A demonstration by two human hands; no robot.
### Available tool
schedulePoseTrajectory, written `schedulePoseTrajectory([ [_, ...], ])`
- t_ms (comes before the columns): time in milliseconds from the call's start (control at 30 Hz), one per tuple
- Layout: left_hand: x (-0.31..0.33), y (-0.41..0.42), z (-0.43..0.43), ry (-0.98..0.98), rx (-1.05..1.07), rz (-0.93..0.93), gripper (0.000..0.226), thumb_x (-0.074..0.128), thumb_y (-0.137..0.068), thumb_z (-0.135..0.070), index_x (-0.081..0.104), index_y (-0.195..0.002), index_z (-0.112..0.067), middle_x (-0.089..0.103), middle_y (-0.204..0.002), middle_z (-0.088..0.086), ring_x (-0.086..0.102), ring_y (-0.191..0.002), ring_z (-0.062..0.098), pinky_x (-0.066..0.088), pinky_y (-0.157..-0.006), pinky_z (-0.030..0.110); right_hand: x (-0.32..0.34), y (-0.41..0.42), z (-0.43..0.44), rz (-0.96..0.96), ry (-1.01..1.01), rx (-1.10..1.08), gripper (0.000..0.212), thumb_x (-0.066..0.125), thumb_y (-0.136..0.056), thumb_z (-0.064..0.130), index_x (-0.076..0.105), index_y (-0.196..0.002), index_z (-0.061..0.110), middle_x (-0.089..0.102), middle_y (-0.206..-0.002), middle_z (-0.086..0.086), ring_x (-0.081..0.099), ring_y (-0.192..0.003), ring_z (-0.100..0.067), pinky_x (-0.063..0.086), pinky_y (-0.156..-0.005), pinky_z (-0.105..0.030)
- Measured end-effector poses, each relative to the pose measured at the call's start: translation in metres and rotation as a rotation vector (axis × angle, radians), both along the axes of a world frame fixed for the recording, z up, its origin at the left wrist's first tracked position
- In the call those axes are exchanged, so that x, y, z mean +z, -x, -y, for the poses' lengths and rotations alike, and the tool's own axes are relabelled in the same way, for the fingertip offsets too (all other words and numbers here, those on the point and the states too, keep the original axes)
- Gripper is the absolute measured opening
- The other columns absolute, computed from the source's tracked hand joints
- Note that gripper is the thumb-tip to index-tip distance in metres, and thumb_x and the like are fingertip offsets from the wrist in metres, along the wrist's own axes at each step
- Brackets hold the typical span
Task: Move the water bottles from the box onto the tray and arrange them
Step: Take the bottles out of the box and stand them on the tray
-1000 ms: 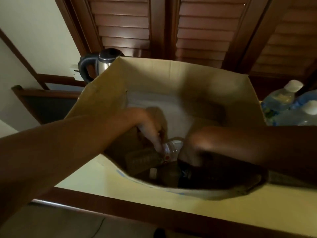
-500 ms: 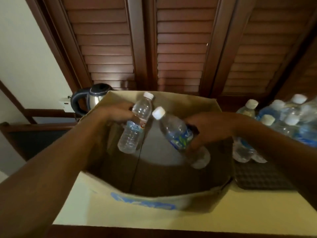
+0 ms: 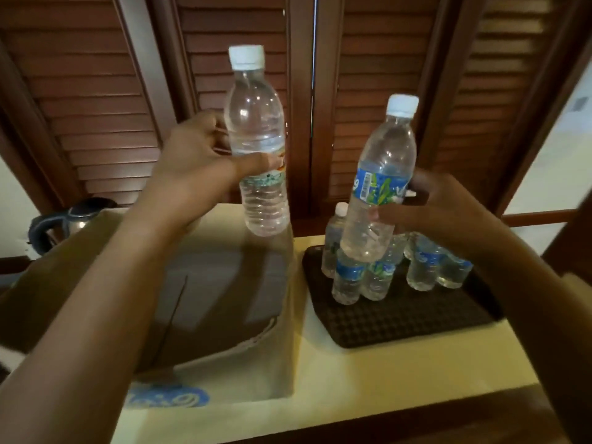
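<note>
Gripped by closed fingers, one bottle in the left hand over the box, another in the right hand above the tray, standing bottles could be toppled.

Just 1 camera, worn on the person's head. It looks forward and down, close over the worktop, with wooden shutters just behind the worktop.

Both bare forearms reach forward, raised. The left hand is closed around the middle of a bottle, thumb across its front. The right hand grips a second bottle, fingers wrapped behind it.
</note>
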State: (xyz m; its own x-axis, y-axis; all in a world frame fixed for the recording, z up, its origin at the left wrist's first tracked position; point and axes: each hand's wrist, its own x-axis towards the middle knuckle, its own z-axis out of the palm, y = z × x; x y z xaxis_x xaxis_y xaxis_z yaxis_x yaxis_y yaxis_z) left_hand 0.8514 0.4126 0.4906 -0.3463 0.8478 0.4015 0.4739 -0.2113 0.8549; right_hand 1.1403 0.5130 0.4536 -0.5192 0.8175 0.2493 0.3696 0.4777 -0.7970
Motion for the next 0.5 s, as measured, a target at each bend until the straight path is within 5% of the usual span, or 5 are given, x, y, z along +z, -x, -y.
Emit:
schedulePoseTrajectory([
  [200,-0.042,-0.113,-0.021,0.061,0.064,-0.099,0.056,0.084,-0.06,-0.056,0.062,-0.108,-0.038,0.071,-0.101,-0.019,0.065,-0.094,-0.003,0.057,-0.085,0.033,-0.076,-0.068,-0.024,0.047,0.015,-0.168,0.052,0.087,-0.074,0.038,0.067,-0.119,0.023,0.074,-0.106,0.008,0.073,-0.093,-0.009,0.062,-0.08,-0.036],
  [300,-0.089,-0.153,-0.032,0.133,0.078,-0.122,0.053,0.086,-0.064,-0.053,0.059,-0.106,-0.039,0.067,-0.094,-0.023,0.062,-0.086,-0.01,0.052,-0.072,0.02,-0.124,-0.087,-0.034,0.142,-0.005,-0.174,0.059,0.09,-0.071,0.033,0.064,-0.124,0.024,0.07,-0.109,0.014,0.066,-0.096,0.001,0.053,-0.077,-0.018],
  [500,-0.178,-0.194,-0.054,0.234,0.224,-0.157,0.067,0.085,-0.071,-0.047,0.053,-0.129,-0.036,0.068,-0.113,-0.015,0.065,-0.096,0.003,0.055,-0.079,0.023,-0.196,-0.091,-0.049,0.17,0.01,-0.171,0.061,0.091,-0.071,0.027,0.063,-0.125,0.027,0.071,-0.115,0.015,0.064,-0.098,0.005,0.055,-0.081,-0.016],
])
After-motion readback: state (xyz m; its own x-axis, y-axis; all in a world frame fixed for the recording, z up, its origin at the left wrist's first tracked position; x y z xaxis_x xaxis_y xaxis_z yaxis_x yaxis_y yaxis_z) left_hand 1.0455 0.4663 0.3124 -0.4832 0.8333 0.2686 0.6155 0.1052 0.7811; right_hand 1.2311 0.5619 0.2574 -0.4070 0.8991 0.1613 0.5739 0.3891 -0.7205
